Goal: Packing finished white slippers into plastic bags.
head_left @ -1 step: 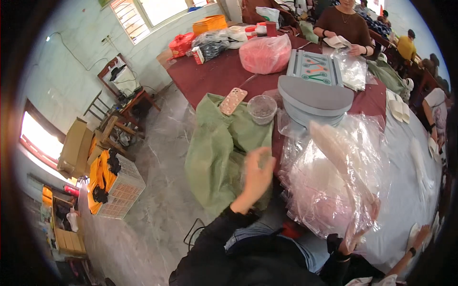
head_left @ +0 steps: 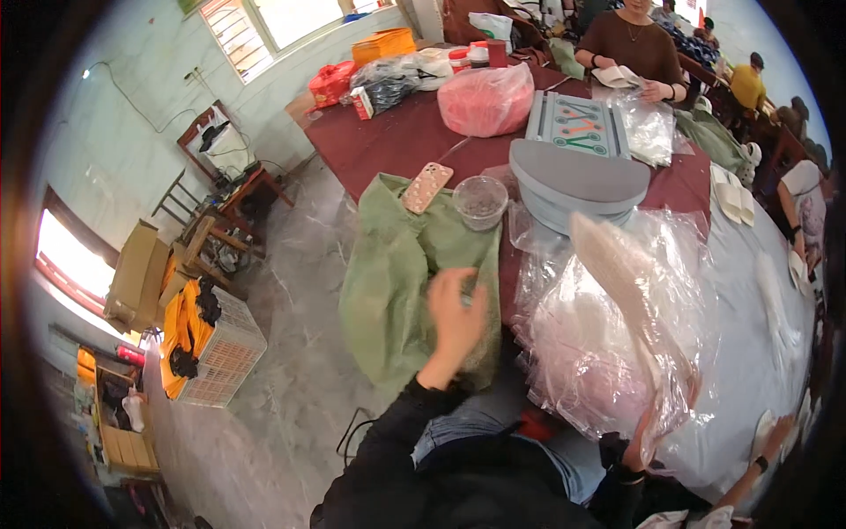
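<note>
Green cloth (head_left: 374,282) over bench (head_left: 374,145) edge, phone (head_left: 426,188) on it. Left hand (head_left: 455,317) above cloth, fingers curled, blurred; cannot tell whether grip holds anything. Clear tub (head_left: 481,204) beyond. Plastic bags (head_left: 568,344), long pale piece (head_left: 608,269) slanting over them, lower end in grip of right hand (head_left: 648,445).

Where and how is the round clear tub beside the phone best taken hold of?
Grip the tub, I'd judge, by its round wall just under the rim. The left hand could come from the near side: the tub stands upright, flanked by the phone on its left and the grey half-round stack on its right.
</note>
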`<state>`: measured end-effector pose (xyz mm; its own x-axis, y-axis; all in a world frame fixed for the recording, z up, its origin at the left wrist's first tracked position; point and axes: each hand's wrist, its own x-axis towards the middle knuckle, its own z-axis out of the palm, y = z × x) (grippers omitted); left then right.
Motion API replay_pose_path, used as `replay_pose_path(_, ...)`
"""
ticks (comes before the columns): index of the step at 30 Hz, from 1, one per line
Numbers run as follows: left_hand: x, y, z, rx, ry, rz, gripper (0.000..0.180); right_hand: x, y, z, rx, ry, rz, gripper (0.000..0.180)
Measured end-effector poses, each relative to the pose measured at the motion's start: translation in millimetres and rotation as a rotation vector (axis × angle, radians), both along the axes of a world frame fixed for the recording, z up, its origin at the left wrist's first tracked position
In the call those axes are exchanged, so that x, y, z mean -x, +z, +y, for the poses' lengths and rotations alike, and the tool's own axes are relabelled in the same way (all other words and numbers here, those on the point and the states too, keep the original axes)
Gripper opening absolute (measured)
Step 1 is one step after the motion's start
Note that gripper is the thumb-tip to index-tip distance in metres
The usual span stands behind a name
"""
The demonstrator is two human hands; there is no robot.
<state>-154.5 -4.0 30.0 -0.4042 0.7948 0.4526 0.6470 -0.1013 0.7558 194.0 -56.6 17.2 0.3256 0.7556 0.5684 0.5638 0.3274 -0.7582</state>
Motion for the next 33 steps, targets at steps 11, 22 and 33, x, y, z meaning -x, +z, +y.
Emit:
replay_pose_path(11,109.1,-58.9,-16.0,0.766,0.326,-0.032,0.072,151.7,-155.8,-14.7,0.183,0.55,1.256,0.023)
replay_pose_path(22,116.0,-57.6,-33.0,0.097,0.669,-0.132,0.085,271.4,-52.2,33.2,0.745,0.936,0.604,0.072)
replay_pose_path(33,83.3,-72.6,-21.8,-0.01,0.389,0.119,0.082,204.0,46.7,18.9,0.154,0.667,-0.024,0.052)
